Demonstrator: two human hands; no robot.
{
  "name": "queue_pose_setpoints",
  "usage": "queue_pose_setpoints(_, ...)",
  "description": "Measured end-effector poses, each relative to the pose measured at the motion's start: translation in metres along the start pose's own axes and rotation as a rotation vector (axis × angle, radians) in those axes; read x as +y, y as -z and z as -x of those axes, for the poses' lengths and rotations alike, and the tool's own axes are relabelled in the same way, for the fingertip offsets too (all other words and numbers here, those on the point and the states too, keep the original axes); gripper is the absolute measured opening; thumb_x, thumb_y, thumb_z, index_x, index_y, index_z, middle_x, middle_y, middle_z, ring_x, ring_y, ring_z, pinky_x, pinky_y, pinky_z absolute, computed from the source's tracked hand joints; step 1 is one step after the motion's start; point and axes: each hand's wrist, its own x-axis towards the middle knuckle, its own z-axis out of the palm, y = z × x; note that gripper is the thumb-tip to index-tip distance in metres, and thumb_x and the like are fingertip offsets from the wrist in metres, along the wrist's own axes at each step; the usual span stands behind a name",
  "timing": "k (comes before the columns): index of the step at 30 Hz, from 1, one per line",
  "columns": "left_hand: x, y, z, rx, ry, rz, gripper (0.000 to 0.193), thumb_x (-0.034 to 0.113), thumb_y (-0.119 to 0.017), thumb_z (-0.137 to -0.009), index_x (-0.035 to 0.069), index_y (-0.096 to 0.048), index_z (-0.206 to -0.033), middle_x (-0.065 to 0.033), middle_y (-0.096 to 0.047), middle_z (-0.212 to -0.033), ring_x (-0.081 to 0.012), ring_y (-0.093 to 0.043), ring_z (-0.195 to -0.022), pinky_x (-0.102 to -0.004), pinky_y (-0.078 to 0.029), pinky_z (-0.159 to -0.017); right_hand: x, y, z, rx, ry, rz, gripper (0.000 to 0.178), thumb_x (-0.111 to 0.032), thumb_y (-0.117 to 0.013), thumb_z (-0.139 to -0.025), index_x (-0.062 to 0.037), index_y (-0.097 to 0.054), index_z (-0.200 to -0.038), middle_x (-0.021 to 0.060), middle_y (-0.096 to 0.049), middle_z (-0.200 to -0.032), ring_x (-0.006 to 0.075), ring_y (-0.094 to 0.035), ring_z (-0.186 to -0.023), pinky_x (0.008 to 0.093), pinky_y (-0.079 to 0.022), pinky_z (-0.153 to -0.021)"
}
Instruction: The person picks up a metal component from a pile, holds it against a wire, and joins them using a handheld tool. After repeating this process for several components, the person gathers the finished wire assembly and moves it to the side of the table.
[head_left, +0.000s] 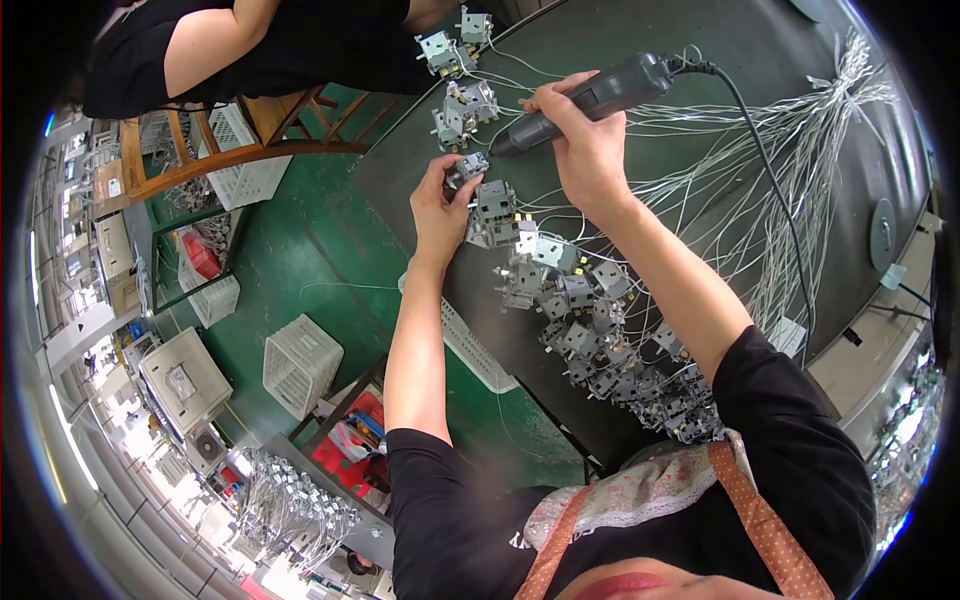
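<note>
My left hand (437, 218) is closed round a small grey boxy electrical part (470, 168), at the left edge of the dark table. In my right hand (592, 160) is a dark corded electric screwdriver (625, 88), pointing left and slightly down. Its tip is right beside the held part; whether it touches cannot be made out. A row of similar boxy parts (575, 292) with wires lies from beside my left hand down toward my body. More such parts (464, 112) lie just beyond the held one.
Pale wires (740, 165) fan across the table (700, 60) to a tied bundle (845, 92) at the far right. The screwdriver's black cord (765, 150) crosses them. Another person (290, 45) sits on a wooden chair (240, 170) at the far left. A white basket (300, 365) stands on the green floor.
</note>
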Motion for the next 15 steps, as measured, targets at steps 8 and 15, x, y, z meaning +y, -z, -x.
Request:
queue_pose_setpoints(8,-0.003,0.003,-0.001,-0.006,0.006,-0.022,0.031,0.004,-0.076,-0.079,0.006,-0.060,-0.105,-0.0071,-0.066,-0.086,-0.0100,-0.055,-0.065,-0.0236,-0.044,-0.056,0.004,-0.002,0.000,0.003,0.006,-0.030,0.012,0.000,-0.066,-0.084,-0.0017,-0.057,-0.090,0.0099,-0.063,-0.085,0.0211,-0.063,-0.084,0.0389,-0.051,-0.086)
queue_pose_setpoints(15,0.027,0.023,-0.025,-0.215,0.121,-0.298,0.043,0.024,-0.074,-0.084,0.003,-0.055,-0.116,-0.0138,-0.065,-0.099,-0.0230,-0.062,-0.080,-0.0345,-0.049,-0.073,-0.016,0.002,0.001,0.012,0.039,0.040,0.014,0.003,-0.066,-0.083,-0.0027,-0.056,-0.091,0.0099,-0.063,-0.088,0.0214,-0.063,-0.087,0.0362,-0.050,-0.082)
